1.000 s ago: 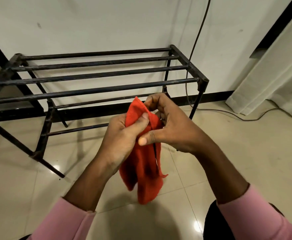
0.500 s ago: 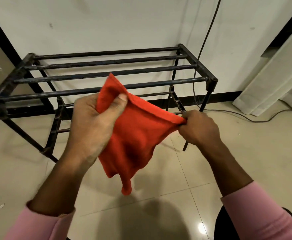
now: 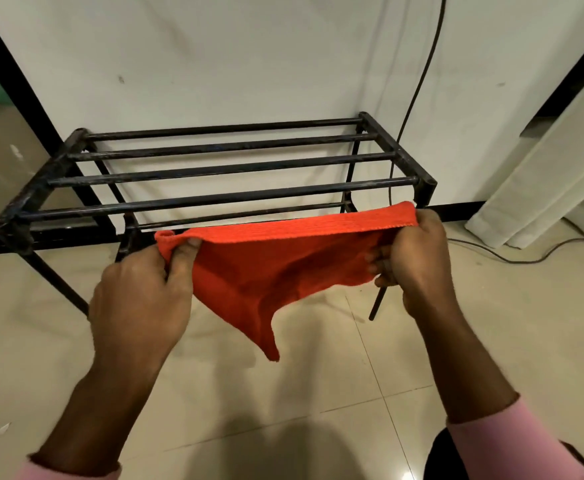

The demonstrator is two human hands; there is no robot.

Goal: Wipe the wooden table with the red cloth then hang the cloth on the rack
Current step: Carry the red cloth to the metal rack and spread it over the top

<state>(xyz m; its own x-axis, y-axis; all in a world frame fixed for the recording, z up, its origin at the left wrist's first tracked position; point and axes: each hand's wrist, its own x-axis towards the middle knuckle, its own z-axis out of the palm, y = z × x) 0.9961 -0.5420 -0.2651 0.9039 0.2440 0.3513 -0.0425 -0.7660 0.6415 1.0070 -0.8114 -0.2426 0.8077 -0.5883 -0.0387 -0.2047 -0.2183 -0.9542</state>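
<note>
The red cloth [image 3: 276,268] is stretched out between both hands, in the air just in front of the black metal rack [image 3: 214,199]. My left hand [image 3: 145,292] pinches the cloth's left corner. My right hand [image 3: 411,254] grips its right corner, close to the rack's front right post. The top edge of the cloth is taut and its lower part sags to a point above the floor. The rack has several horizontal bars on top and stands against the white wall. The wooden table is out of view.
A black cable [image 3: 422,74] runs down the wall behind the rack and along the tiled floor [image 3: 318,393] to the right. A white curtain [image 3: 543,174] hangs at the right. A dark door frame [image 3: 13,74] borders the wall at the left.
My hands have pulled apart and spread the bunched cloth into a wide, taut sheet. The cloth now hangs lower and closer to the rack's front bar.
</note>
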